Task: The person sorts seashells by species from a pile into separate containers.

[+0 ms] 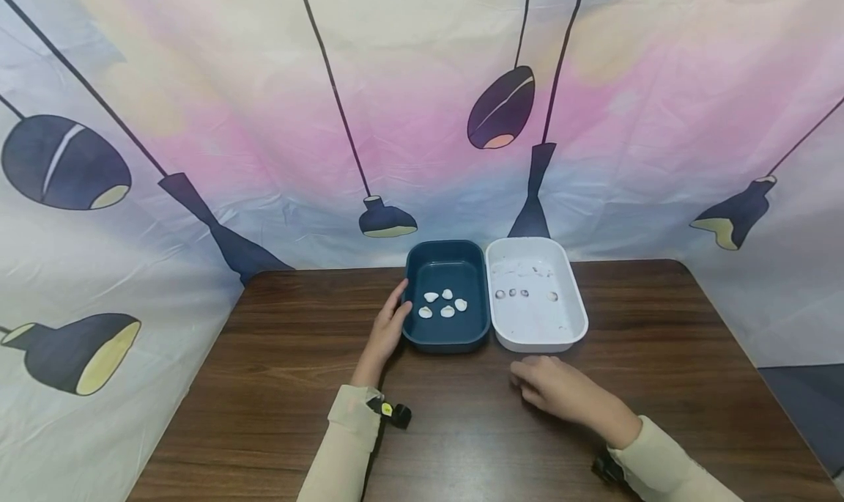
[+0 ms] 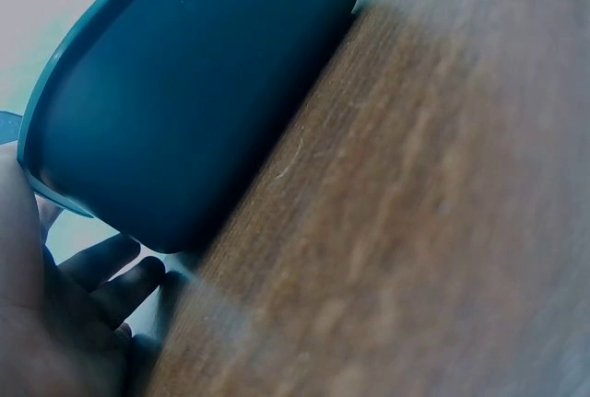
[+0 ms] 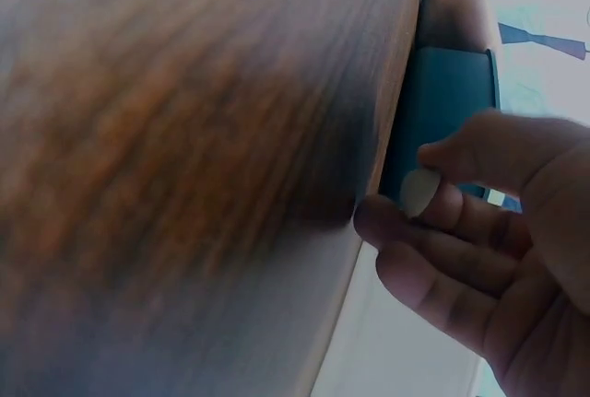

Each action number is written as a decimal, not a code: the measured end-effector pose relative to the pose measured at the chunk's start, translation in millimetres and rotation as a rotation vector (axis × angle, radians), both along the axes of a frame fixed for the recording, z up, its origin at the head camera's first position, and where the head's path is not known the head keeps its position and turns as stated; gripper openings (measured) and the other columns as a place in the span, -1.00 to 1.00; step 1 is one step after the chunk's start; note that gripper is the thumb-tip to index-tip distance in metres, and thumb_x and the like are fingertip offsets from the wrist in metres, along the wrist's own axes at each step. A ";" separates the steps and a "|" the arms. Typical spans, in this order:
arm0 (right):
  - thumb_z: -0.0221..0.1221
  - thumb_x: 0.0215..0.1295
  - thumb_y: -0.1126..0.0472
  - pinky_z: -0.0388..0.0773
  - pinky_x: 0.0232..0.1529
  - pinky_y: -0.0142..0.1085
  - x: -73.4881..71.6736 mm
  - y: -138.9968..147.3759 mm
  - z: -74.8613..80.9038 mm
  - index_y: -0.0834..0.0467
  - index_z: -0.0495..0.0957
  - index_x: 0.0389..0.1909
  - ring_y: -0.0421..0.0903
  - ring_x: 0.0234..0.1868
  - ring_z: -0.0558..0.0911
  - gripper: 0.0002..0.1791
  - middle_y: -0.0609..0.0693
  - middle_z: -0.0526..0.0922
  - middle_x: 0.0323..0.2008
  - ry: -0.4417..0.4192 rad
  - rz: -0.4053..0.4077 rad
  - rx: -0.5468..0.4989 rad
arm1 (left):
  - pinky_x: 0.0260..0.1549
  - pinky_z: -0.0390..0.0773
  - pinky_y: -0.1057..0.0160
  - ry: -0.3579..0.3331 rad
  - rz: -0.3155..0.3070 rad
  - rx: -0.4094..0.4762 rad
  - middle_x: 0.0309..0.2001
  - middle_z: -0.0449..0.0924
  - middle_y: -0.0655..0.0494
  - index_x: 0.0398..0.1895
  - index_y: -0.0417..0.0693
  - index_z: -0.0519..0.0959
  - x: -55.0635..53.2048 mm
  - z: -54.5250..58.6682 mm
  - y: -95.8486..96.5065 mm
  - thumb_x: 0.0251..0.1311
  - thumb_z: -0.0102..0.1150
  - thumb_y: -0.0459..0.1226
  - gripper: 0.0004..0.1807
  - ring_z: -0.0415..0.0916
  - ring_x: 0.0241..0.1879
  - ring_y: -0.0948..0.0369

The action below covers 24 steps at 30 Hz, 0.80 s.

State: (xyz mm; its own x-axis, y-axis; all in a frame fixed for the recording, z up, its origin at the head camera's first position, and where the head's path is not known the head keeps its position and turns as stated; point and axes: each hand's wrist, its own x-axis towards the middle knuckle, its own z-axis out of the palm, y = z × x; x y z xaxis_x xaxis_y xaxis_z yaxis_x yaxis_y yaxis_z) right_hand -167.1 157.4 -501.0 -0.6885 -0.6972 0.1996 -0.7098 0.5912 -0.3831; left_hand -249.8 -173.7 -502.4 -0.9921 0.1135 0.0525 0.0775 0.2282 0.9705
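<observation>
My left hand (image 1: 389, 325) holds the left side of a dark teal tray (image 1: 447, 346), thumb at the rim and fingers along its outer wall. Several small white seashells (image 1: 447, 311) lie spread over that tray's floor. Just in front of the white tray (image 1: 537, 344), my right hand (image 1: 550, 386) is held low above the table. Between its thumb and index finger it pinches a small pale seashell (image 3: 420, 192), which the head view hides. Several small brownish-purple round shells (image 1: 524, 293) sit inside the white tray.
Both trays stand side by side near the back edge of a dark wooden table (image 1: 297, 326). Behind it hangs a pastel cloth (image 1: 264, 121) printed with lamps. A black wrist camera (image 1: 398, 415) is strapped at the left sleeve.
</observation>
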 end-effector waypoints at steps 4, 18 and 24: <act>0.38 0.24 0.42 0.53 -0.49 -0.31 0.9 -0.7 -1.3 0.02 0.51 -0.41 -0.31 -0.50 0.49 -0.72 -0.24 0.52 -0.50 0.040 -0.027 0.042 | 0.54 0.02 -0.28 0.001 -0.002 0.003 0.66 0.07 -0.18 0.67 -0.12 0.20 -0.6 -0.7 0.1 0.66 -0.07 -0.27 -0.41 -0.05 0.64 -0.17; 0.39 0.08 0.55 0.66 -0.33 -0.23 8.7 13.4 2.2 0.05 0.65 -0.33 -0.19 -0.33 0.68 -0.67 -0.14 0.72 -0.39 0.006 -0.109 0.092 | 0.53 0.04 -0.29 0.000 -0.001 -0.018 0.65 0.09 -0.19 0.66 -0.11 0.21 0.1 2.1 -0.2 0.66 -0.06 -0.26 -0.41 -0.02 0.63 -0.18; 0.41 0.15 0.51 0.65 -0.37 -0.28 6.3 18.0 1.4 0.05 0.60 -0.36 -0.25 -0.38 0.68 -0.70 -0.16 0.72 -0.42 -0.031 -0.103 0.053 | 0.54 0.02 -0.29 -0.006 0.010 -0.014 0.65 0.10 -0.17 0.66 -0.10 0.22 0.1 1.5 -0.5 0.66 -0.06 -0.25 -0.42 -0.02 0.64 -0.17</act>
